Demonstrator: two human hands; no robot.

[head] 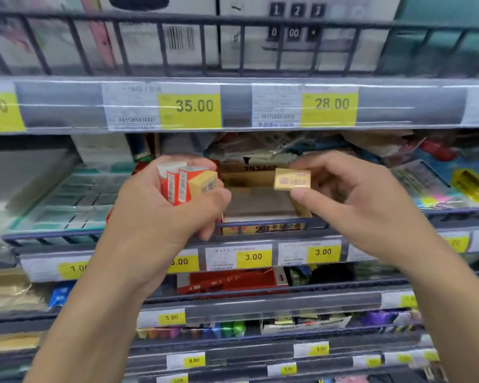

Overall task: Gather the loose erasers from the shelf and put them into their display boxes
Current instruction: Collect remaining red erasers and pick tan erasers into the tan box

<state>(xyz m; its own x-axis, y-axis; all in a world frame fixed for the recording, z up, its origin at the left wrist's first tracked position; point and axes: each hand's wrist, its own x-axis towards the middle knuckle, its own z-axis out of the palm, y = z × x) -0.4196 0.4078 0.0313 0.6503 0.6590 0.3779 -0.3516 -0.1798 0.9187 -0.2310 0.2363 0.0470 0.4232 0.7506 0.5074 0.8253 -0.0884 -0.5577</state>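
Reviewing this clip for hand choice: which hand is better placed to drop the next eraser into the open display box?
Right. The right hand pinches a single gold eraser directly above the open display box, while the left hand grips a bundle of erasers beside it.

Left hand (161,208) raised before the shelf (260,233), gripping a bundle of erasers: red-sleeved erasers (177,183) plus one tan eraser (203,183) at the thumb side. Right hand (351,200) pinching a single gold-wrapped eraser (292,178) between thumb and fingers, held above an open tan display box (260,200), apparently not touching it. Yellow price tags (253,257) reading 3.00 along the shelf edge below. Frame blurred.
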